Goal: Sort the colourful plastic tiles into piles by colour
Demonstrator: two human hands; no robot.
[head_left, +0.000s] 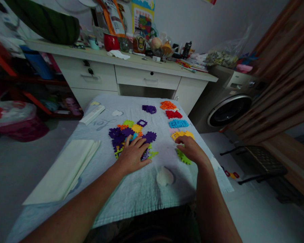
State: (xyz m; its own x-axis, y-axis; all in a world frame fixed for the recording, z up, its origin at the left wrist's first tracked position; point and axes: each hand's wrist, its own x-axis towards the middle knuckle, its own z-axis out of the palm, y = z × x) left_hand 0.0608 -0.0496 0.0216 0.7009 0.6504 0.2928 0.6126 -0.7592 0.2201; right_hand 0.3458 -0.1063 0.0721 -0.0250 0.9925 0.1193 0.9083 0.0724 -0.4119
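Far left on the table, a folded white cloth (60, 170) lies just beside the person's forearm, with a long white box (92, 115) beyond it; now in to the mixed pile (118, 135), purple, lime, orange and yellow notched pieces heaped on the pale tablecloth (142, 195); they look like thin plastic, so I'd call them light and stiff, a little slick on the flat faces, hard to break; best hold is a pinch on the toothed rim, and the overlapping ones may drag a neighbour along! Over that heap comes the left hand (133, 153), palm down, wrist low, fingers spread and open; whether a fingertip presses on a piece, I cannot tell; beyond it sits a purple cluster (149, 109); then the sorted column at the right, far to near: orange pieces (168, 105), red pieces (174, 114), blue pieces (178, 124), yellow pieces (177, 135), green pieces (183, 157); and here's the right hand (191, 148), above the yellow and green, forearm steep, fingers curled; thumb and forefinger stand apart, with no piece visible between; contact below, I cannot tell!
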